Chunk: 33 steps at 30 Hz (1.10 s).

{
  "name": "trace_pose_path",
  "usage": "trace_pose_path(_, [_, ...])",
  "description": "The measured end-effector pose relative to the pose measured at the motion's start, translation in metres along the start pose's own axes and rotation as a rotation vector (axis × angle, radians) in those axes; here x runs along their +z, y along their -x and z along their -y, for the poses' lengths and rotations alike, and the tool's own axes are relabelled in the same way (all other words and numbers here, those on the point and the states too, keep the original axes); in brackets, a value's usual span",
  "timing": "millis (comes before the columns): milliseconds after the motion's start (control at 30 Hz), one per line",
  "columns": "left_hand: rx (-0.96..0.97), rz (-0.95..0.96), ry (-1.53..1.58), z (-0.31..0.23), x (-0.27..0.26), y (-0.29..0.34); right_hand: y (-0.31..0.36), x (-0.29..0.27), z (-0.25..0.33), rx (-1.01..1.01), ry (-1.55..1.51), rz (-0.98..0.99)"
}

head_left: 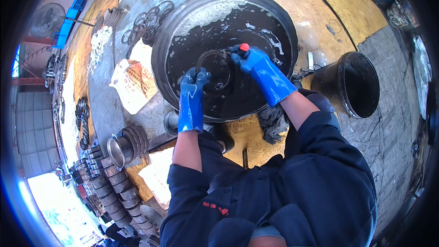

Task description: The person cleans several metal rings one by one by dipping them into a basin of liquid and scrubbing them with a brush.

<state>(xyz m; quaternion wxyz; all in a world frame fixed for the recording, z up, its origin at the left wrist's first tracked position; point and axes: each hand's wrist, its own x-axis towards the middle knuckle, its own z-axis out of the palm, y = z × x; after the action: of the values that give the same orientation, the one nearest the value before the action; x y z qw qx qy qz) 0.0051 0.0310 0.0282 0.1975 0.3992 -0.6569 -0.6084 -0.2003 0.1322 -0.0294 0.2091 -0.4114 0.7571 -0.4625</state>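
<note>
A wide black tub (158, 61) of dark liquid (247, 92) stands in front of me, with pale foam along its far left side. My left hand (194, 81), in a blue rubber glove, is closed on the near left side of a thin dark ring (204, 56) held over the liquid. My right hand (251, 60), gloved the same way, is wrapped round a tool with a red-ended handle (244, 46) at the ring's right side. The tool's working end is hidden, so I cannot tell its kind.
A black bucket (344, 84) lies tipped on its side at the right. Several dark rings (147, 24) lie left of the tub, near a printed white sack (133, 87). Stacked metal cylinders (120, 187) and a ribbed, flanged metal part (130, 146) are at lower left.
</note>
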Motion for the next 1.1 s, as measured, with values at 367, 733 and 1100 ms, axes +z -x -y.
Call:
trace_pose_path(367, [0.244,-0.187,-0.147,0.036,-0.010,-0.023,0.023,0.001,0.008,0.500,-0.289,0.409])
trace_pose_path(733, [-0.004,-0.092,0.594,0.016,0.006,-0.021,0.018,-0.012,-0.002,0.332,-0.471,0.234])
trace_pose_path(1100, [0.606,-0.009,-0.956,0.018,0.009,-0.025,0.021,-0.015,0.035,-0.261,0.675,0.394])
